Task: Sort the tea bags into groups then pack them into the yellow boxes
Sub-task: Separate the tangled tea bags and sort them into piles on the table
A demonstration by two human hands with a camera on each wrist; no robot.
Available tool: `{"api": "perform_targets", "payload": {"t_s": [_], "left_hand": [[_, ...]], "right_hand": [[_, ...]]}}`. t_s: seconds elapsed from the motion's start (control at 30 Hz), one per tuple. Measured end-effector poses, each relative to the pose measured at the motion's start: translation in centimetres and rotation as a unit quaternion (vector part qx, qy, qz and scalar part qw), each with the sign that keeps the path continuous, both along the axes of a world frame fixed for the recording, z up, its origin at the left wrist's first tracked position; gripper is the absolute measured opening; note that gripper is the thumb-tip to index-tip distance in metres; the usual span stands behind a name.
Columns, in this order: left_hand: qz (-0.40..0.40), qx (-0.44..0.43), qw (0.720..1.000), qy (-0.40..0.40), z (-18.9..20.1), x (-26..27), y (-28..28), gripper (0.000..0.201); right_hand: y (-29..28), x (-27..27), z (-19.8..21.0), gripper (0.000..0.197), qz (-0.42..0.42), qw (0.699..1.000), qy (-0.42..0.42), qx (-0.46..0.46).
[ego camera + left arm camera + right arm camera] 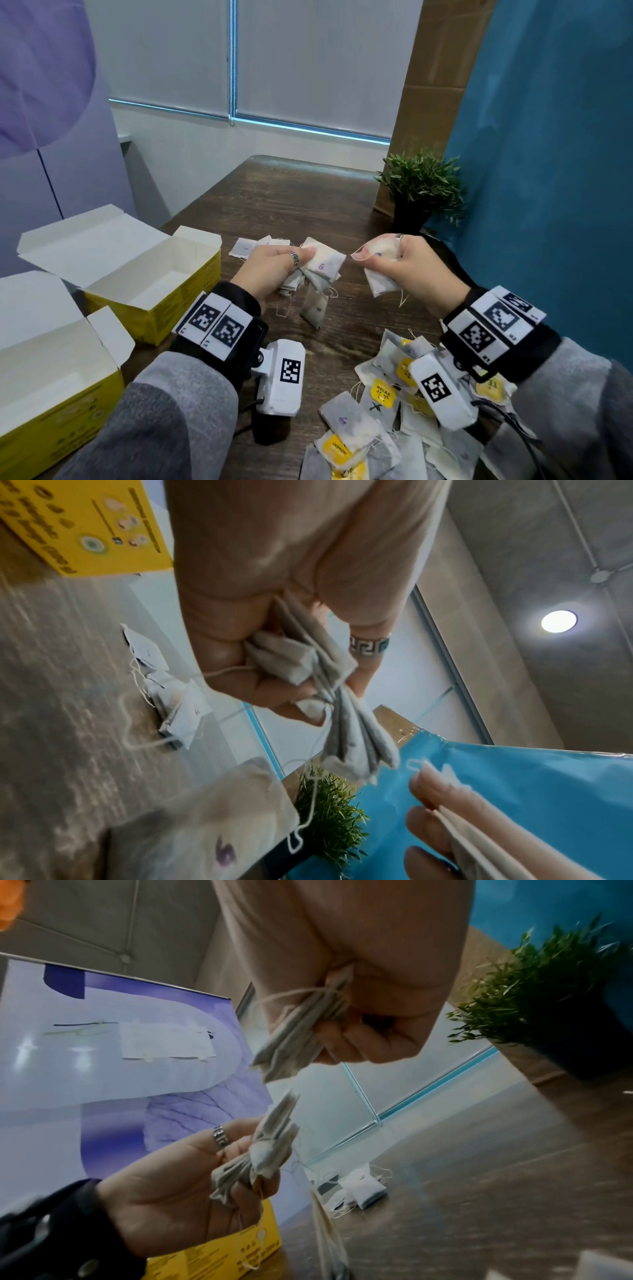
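My left hand (274, 267) grips a bunch of several grey-white tea bags (320, 267), one marked with a purple 6, above the dark wooden table (274, 198). In the left wrist view the fingers (240, 653) curl round the bunch (329, 685). My right hand (404, 263) holds a smaller bunch of tea bags (378, 279) just right of it, seen crumpled in its fist in the right wrist view (301, 1037). Two open yellow boxes (161, 301) (51, 404) stand at the left, both showing white insides. A heap of tea bags with yellow tags (383, 421) lies at the near right.
One tea bag (315, 308) lies on the table below my left hand, and a small pile of tea bags (245, 248) lies beyond it. A potted green plant (421, 192) stands at the far right by a blue wall. A purple panel rises behind the boxes.
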State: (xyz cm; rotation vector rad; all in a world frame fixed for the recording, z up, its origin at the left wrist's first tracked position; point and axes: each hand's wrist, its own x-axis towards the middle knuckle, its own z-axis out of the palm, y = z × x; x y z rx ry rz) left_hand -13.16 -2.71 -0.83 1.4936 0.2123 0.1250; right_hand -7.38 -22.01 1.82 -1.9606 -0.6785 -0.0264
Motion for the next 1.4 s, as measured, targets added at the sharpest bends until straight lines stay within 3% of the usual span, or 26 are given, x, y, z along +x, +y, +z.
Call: {"api": "perform_targets", "payload": {"t_s": [0.1,0.2,0.33,0.43,0.53,0.57,0.67,0.77,0.87,0.93,1.0,1.13,1.2,1.27,1.33,1.4], "left_hand": [[-0.004,-0.012,1.000,-0.004,0.0,0.0,0.0,0.027],[-0.008,-0.032,0.999,-0.010,0.0,0.2,0.2,0.025],[-0.008,-0.051,0.999,-0.017,0.0,0.3,0.4,0.022],[0.001,-0.057,0.998,-0.006,-0.1,0.3,0.7,0.023],[0.027,-0.048,0.998,0.007,-0.1,0.3,1.1,0.022],[0.041,-0.036,0.998,0.007,-0.2,0.3,1.3,0.021],[0.089,0.010,0.996,-0.019,-0.7,0.6,1.8,0.020],[0.098,0.062,0.992,-0.041,-0.9,0.7,1.7,0.020],[0.037,0.098,0.993,-0.050,-0.6,0.4,1.1,0.020],[-0.040,0.108,0.993,-0.037,-0.5,-0.1,0.5,0.021],[-0.102,0.052,0.993,-0.021,-0.6,-0.3,-0.1,0.027],[-0.140,-0.023,0.990,0.011,-0.9,0.0,-0.4,0.031],[-0.161,-0.070,0.983,0.049,-0.6,0.2,-0.3,0.048],[-0.208,-0.094,0.971,0.072,-0.5,0.3,-0.1,0.063],[-0.226,-0.051,0.970,0.066,-0.4,0.2,0.0,0.053],[-0.212,0.048,0.975,0.035,-0.6,0.1,0.1,0.025]], "right_hand": [[-0.3,0.4,-0.5,0.020,0.008,0.997,0.071,-0.017],[0.2,0.7,-0.9,0.030,0.065,0.981,0.139,-0.122],[2.7,1.3,-2.1,0.051,0.099,0.930,0.102,-0.338],[4.7,1.7,-3.1,0.048,0.081,0.915,0.061,-0.390],[4.6,1.8,-2.6,0.016,0.048,0.935,0.057,-0.348],[4.2,1.9,-2.2,0.014,0.044,0.943,0.053,-0.326],[2.0,2.0,0.0,0.020,0.071,0.948,0.027,-0.311],[0.1,1.6,2.0,0.031,0.157,0.946,0.062,-0.276],[-0.2,1.7,2.0,0.022,0.172,0.963,0.120,-0.167],[0.5,1.9,1.4,0.020,0.149,0.968,0.120,-0.165],[1.0,2.3,0.7,0.024,0.131,0.966,0.111,-0.195],[1.4,2.5,0.0,0.021,0.113,0.967,0.139,-0.179],[1.4,2.4,-0.1,0.012,0.124,0.963,0.137,-0.198],[1.2,2.4,-0.1,0.017,0.125,0.960,0.130,-0.216],[1.2,2.5,0.1,0.014,0.116,0.961,0.134,-0.214],[1.0,2.5,0.4,0.011,0.120,0.959,0.142,-0.213]]}}
